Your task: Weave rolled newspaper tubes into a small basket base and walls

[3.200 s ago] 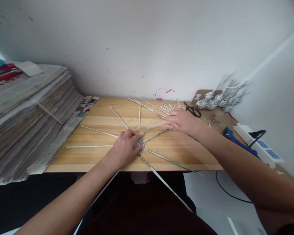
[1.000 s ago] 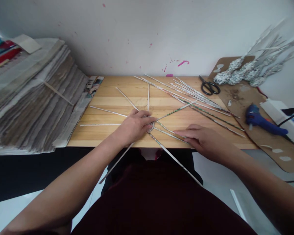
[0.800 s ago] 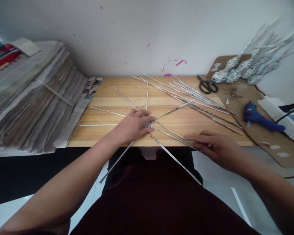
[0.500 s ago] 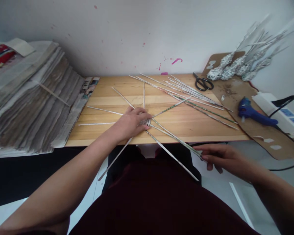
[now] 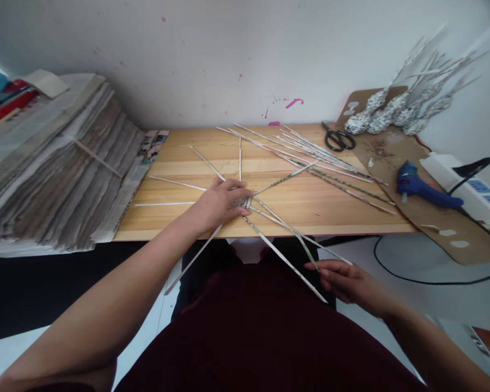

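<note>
Rolled newspaper strips spread like spokes from a small woven centre (image 5: 240, 203) near the table's front edge. My left hand (image 5: 220, 204) lies over that centre, fingers and thumb closed around it, so much of it is hidden. Between the fingertips of my right hand (image 5: 343, 280) is the end of a greenish paper strip (image 5: 308, 254), held beyond the table edge. This strip crosses a whitish spoke (image 5: 326, 249) whose tip reaches the back of my right hand. Another spoke (image 5: 286, 263) juts over the edge toward my body.
Loose paper strips (image 5: 310, 149) lie at the table's back right, near black scissors (image 5: 338, 139). A blue glue gun (image 5: 427, 190) rests on cardboard (image 5: 449, 237) beside a white power strip (image 5: 467, 179). Stacked newspapers (image 5: 65, 174) stand at left; foil-like bundles (image 5: 392, 111) sit back right.
My right hand has moved left and closer to my body, swinging the greenish strip across the whitish spoke beside it. My left hand has stayed on the woven centre.
</note>
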Available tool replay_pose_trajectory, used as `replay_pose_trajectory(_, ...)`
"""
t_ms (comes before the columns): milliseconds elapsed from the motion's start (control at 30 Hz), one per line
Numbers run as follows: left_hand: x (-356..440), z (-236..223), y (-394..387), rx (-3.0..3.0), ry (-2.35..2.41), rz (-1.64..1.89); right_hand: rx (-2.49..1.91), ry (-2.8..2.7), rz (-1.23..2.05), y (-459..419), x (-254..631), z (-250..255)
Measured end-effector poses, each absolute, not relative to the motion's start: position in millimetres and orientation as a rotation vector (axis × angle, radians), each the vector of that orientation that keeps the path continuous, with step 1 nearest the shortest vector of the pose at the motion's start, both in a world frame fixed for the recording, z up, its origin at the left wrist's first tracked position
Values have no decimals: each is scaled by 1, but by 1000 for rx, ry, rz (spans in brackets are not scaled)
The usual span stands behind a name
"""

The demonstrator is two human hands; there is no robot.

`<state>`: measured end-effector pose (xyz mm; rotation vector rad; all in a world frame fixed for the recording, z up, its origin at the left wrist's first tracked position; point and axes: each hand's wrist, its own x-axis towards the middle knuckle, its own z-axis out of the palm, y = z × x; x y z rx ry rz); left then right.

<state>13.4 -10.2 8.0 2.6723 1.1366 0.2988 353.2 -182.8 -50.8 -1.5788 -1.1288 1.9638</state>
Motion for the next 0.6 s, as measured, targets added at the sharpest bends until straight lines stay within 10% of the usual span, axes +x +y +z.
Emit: replay_pose_trajectory(600, 19, 8, -17, 2655, 1166, 438, -1521, -2096, 1558, -172, 306, -26)
